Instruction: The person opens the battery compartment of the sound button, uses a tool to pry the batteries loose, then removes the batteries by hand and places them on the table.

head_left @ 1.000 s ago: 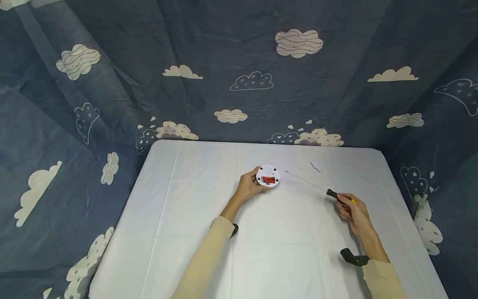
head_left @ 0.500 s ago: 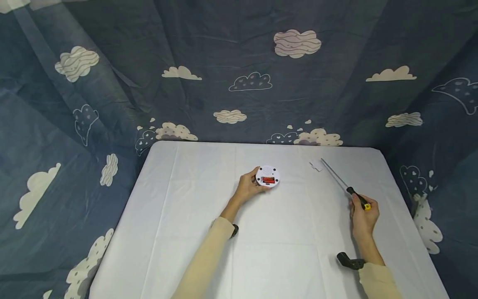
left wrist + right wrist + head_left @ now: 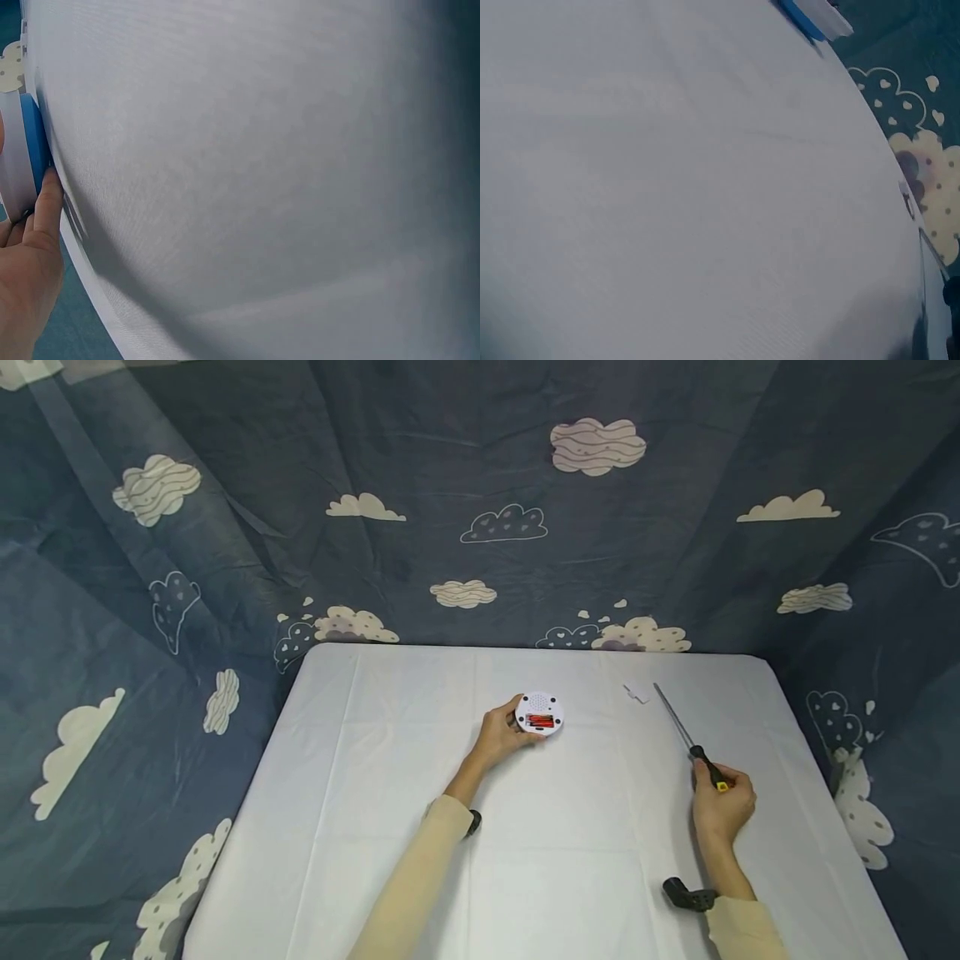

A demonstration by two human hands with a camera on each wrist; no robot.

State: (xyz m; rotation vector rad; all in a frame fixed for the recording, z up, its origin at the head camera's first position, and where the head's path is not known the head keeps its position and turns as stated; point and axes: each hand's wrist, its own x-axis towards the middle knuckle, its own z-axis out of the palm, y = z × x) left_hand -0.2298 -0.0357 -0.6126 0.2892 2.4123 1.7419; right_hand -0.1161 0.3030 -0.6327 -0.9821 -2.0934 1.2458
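Note:
My left hand (image 3: 501, 737) grips a round white device (image 3: 537, 703) by its left edge, underside up. In its open battery compartment lie red batteries (image 3: 540, 721). The left wrist view shows the device's blue side (image 3: 35, 142) against the tabletop, fingers at its rim. My right hand (image 3: 722, 802) holds a screwdriver (image 3: 677, 722) by its black and yellow handle, the shaft pointing away from me. In the right wrist view the screwdriver's shaft (image 3: 934, 253) meets its shadow at the tip, at or very near the cloth. Most of the right hand is hidden there.
A small white piece (image 3: 637, 694), likely a cover, lies on the white-covered table (image 3: 555, 877), left of the screwdriver's tip. Behind the table hangs a dark blue cloud-patterned curtain (image 3: 420, 452). Each wrist bears a black camera mount (image 3: 688, 896).
The screwdriver has swung from pointing left at the device to pointing away, now right of the small white piece. My right hand has shifted and lowered slightly; my left hand stays.

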